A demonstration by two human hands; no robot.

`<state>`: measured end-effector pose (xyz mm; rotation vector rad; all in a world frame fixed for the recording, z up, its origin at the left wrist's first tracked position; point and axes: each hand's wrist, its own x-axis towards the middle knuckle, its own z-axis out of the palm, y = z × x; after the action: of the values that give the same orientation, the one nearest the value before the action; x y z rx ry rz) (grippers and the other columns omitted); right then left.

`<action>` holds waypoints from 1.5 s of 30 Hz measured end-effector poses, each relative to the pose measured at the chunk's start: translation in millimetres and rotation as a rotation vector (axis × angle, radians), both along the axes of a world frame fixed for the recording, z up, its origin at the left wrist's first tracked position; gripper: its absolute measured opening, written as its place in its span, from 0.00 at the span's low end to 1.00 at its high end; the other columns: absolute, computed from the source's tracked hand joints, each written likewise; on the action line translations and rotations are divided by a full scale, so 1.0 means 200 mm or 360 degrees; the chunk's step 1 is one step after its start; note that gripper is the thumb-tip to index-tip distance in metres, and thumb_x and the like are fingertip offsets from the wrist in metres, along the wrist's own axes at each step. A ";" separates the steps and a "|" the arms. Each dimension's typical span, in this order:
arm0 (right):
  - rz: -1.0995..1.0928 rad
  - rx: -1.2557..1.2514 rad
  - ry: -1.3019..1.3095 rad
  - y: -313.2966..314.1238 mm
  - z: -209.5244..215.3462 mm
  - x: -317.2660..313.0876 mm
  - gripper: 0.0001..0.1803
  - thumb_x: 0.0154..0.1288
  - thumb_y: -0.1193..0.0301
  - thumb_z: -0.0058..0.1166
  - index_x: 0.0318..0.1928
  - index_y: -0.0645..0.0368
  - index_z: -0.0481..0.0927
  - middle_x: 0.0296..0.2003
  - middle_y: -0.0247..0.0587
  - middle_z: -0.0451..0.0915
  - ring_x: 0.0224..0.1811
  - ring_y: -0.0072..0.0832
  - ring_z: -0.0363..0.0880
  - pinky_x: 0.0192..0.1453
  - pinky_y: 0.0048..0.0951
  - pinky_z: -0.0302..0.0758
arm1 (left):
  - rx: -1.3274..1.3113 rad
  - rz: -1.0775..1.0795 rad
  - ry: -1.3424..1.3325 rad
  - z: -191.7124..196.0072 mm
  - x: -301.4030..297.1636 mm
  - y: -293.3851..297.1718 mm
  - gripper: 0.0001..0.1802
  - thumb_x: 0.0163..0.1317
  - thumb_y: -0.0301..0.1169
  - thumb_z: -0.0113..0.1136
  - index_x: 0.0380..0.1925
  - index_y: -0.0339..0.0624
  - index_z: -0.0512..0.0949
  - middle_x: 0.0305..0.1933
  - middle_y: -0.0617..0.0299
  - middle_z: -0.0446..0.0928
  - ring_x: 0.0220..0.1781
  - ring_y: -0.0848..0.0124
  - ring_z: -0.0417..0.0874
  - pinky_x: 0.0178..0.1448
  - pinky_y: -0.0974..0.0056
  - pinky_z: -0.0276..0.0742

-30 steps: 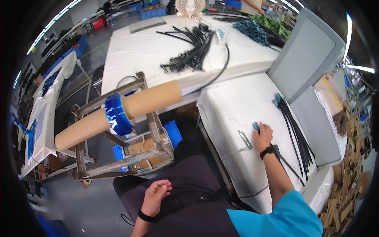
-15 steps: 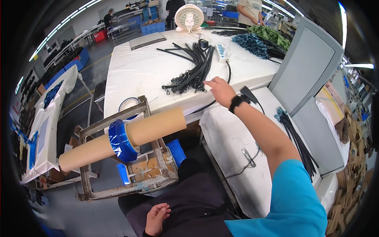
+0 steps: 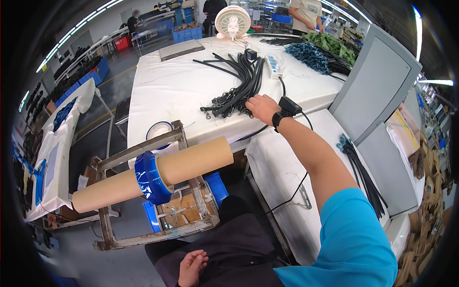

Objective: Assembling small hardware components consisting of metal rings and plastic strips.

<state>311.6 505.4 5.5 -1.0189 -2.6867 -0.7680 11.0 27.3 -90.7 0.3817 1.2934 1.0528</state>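
Note:
My right hand point(image 3: 263, 109) reaches forward onto the white-covered table point(image 3: 165, 88). Its fingers are closed at the right edge of a bundle of black straps point(image 3: 246, 85), on a strap end; the fingertips are partly hidden. Small metal hooks or rings show at the straps' near ends. A black watch is on that wrist. Low over my lap, my left hand point(image 3: 192, 268) is loosely closed, the thumb against the curled fingers, with nothing visible in it.
A cardboard tube point(image 3: 196, 160) carrying a blue film roll point(image 3: 152, 177) lies across a worn metal frame point(image 3: 110, 222). Beyond are a fan point(image 3: 233, 22), a power strip point(image 3: 274, 67) and blue and green bundles. A grey panel point(image 3: 375, 79) stands right, near more black straps point(image 3: 362, 174).
My right hand has come down onto the strap ends, and its outstretched finger has bent in. The left hand stays over my lap. The view has shifted slightly.

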 end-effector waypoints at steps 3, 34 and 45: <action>0.0116 0.0013 -0.0133 0.04 0.04 0.00 0.10 0.57 0.70 0.49 0.41 0.50 0.74 0.38 0.30 0.74 0.47 0.28 0.72 0.48 0.30 0.72 | -0.0007 0.0009 0.0005 0.00 0.00 0.00 0.12 0.67 0.28 0.51 0.49 0.36 0.72 0.47 0.58 0.77 0.45 0.71 0.80 0.47 0.67 0.77; 0.0369 -0.0025 0.2418 0.01 0.64 0.20 0.09 0.66 0.72 0.50 0.41 0.66 0.78 0.32 0.43 0.82 0.34 0.22 0.78 0.41 0.24 0.72 | 0.0112 0.0140 0.0090 0.07 -0.03 -0.06 0.11 0.66 0.28 0.53 0.47 0.38 0.74 0.45 0.60 0.78 0.43 0.73 0.80 0.44 0.69 0.76; 0.0883 -0.2134 0.2238 -1.55 1.14 0.01 0.20 0.71 0.58 0.44 0.48 0.65 0.72 0.25 0.29 0.70 0.20 0.10 0.61 0.23 0.16 0.58 | 0.0746 0.0002 0.0323 0.47 0.05 0.02 0.14 0.60 0.24 0.59 0.47 0.35 0.73 0.45 0.59 0.77 0.46 0.72 0.78 0.52 0.68 0.73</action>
<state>313.9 196.0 233.7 -0.4239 -1.6201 1.4629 21.9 30.5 4.2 0.8591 1.2143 1.3446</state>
